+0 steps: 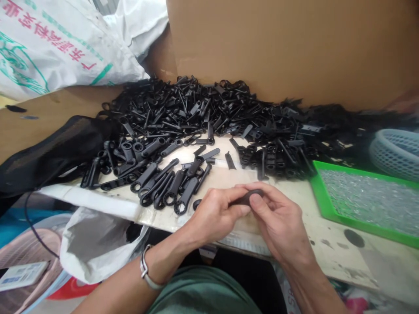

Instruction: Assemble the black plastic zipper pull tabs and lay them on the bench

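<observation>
Both hands meet over the front of the work table [288,196], closed around one black plastic part [247,197] with a rounded end. My left hand [218,213] grips it from the left between thumb and fingers. From the other side, my right hand [279,216] pinches the rounded end, thumb on top. Fingers hide most of the part's length. Just left of my hands lie several black ring-ended handles [185,192], their round ends toward me. Behind them rises a large heap of similar black parts [183,104].
A green tray [319,187] of small clear or silvery pieces stands at right, with a light-blue basket [396,150] behind it. Cardboard [294,48] walls the back. A white woven sack [65,48] is at upper left; an open white bag [94,244] hangs below the table edge.
</observation>
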`<action>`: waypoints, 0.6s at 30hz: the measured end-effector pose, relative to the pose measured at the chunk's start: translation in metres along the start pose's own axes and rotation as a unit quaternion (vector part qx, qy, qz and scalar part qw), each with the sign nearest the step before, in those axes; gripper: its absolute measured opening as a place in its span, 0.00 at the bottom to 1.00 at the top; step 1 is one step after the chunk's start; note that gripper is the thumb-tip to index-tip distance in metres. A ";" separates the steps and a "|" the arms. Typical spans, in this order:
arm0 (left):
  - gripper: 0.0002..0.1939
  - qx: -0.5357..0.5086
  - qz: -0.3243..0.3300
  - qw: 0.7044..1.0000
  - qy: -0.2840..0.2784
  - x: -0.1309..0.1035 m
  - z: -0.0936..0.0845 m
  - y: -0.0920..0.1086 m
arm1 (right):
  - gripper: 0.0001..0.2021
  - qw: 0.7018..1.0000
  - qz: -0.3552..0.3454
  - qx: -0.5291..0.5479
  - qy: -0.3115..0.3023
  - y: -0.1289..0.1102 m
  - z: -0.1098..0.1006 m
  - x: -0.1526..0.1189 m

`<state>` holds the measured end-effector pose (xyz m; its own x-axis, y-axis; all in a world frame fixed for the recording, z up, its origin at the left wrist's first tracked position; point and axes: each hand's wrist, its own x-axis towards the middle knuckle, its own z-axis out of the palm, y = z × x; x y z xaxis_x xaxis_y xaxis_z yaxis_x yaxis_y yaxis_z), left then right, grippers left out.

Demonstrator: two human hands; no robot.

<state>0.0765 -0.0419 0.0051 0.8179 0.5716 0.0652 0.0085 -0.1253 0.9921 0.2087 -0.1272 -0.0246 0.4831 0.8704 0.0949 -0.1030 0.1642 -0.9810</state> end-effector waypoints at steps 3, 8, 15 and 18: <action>0.11 0.060 -0.010 0.998 0.014 -0.003 0.001 0.001 | 0.09 0.998 -0.016 -0.041 0.047 0.005 0.005 -0.005; 0.09 0.005 -0.033 0.998 0.046 0.007 0.006 -0.005 | 0.11 0.998 -0.006 -0.030 0.062 0.009 0.009 0.008; 0.14 -0.336 -0.087 0.931 0.113 0.020 0.015 -0.009 | 0.18 0.999 0.007 -0.032 0.041 -0.006 -0.007 0.018; 0.13 -0.411 -0.098 0.895 0.144 0.020 0.018 -0.008 | 0.17 0.982 -0.026 -0.174 0.071 -0.002 -0.006 0.004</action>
<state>0.1034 -0.0441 -0.0035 0.6637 0.7178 -0.2103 -0.3877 0.5705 0.7240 0.2158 -0.1268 -0.0229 0.5995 0.7868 0.1470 0.2167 0.0173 -0.9761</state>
